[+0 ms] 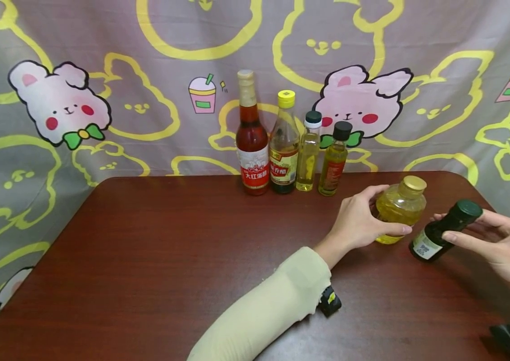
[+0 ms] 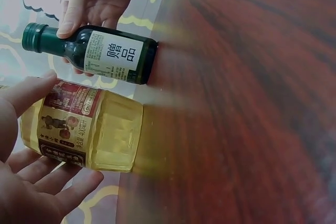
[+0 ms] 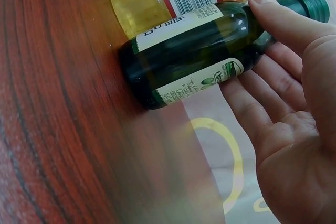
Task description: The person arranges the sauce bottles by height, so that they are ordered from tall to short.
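My left hand holds a squat clear bottle of yellow cooking oil with a gold cap, its thumb on one side and fingers on the other. Red and cream labels on this oil bottle show in the left wrist view. Beside it, my right hand grips a small dark green olive oil bottle by its upper part, between thumb and fingers. That olive oil bottle leans with its green cap toward the right. Both bottles' bases are at or close to the tabletop; exact contact is unclear.
Along the back edge of the brown wooden table stand a tall red vinegar bottle, a yellow-capped bottle, a slim oil bottle and a small black-capped bottle. A patterned curtain hangs directly behind.
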Tool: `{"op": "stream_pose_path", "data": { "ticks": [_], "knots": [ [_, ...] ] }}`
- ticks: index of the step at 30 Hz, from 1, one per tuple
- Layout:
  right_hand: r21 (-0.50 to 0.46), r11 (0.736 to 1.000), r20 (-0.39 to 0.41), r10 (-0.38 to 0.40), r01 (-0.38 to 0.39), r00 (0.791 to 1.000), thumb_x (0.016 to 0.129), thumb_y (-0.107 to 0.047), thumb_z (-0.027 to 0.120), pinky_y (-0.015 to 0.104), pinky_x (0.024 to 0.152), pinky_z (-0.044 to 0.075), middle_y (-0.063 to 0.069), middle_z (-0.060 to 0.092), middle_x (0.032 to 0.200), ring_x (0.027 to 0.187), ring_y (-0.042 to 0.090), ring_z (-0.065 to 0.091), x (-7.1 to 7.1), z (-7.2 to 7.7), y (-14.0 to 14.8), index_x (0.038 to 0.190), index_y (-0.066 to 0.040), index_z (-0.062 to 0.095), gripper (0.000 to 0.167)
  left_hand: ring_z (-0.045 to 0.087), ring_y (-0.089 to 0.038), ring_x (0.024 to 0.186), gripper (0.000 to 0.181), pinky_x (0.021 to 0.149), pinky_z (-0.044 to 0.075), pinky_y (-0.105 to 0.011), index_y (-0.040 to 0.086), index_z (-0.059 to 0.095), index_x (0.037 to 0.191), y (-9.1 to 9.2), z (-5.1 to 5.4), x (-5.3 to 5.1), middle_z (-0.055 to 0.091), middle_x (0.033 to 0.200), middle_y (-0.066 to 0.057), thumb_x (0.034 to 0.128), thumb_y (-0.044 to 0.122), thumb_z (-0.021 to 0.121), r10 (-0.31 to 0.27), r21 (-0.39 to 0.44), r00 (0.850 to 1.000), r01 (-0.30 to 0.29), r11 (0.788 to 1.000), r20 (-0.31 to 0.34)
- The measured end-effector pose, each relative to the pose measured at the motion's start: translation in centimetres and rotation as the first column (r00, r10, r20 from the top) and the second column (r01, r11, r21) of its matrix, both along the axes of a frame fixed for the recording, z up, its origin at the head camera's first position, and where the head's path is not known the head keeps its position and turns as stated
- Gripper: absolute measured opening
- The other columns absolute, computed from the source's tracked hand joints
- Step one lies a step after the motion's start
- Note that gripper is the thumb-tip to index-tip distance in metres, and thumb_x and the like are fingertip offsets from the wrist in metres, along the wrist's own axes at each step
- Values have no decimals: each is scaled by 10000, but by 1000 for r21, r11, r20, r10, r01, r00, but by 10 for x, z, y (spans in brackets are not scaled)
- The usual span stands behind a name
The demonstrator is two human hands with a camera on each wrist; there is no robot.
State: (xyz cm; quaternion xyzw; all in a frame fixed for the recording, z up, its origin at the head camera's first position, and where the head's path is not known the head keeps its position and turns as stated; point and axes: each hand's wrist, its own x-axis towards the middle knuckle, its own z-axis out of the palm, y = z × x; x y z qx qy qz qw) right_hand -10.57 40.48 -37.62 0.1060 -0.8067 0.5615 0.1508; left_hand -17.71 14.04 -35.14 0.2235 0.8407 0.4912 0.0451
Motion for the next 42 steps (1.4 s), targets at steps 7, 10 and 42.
{"op": "stream_pose_path", "data": {
  "ticks": [7, 10, 42],
  "knots": [
    [-69, 995, -18, 68, -69, 998, 865, 255, 688, 98, 865, 569, -38, 817, 1178, 1085, 17, 766, -1, 0, -1, 1294, 130, 652, 448, 640, 55, 1159, 794, 922, 509, -109, 324, 580, 1482, -1, 0, -1, 702, 1356, 168, 787, 395, 955, -5, 11, 1000, 4, 1000, 18],
    [-106, 990, -30, 92, -94, 995, 862, 271, 675, 104, 883, 569, -12, 818, 1182, 1094, 34, 768, -2, -1, -1, 1289, 147, 645, 446, 631, 31, 1199, 813, 968, 502, -130, 322, 570, 1488, 0, 1, -1, 692, 1380, 164, 779, 408, 958, -5, -24, 1000, 4, 1000, -12],
    [88, 995, 50, -47, 43, 998, 912, 151, 723, 83, 813, 562, -165, 806, 1150, 1047, -52, 750, 3, 1, -2, 1355, 53, 651, 459, 643, -10, 1177, 787, 1003, 480, -182, 317, 612, 1397, 12, -2, -3, 709, 1318, 201, 721, 499, 973, 122, -111, 981, -140, 984, -154]
  ]
}}
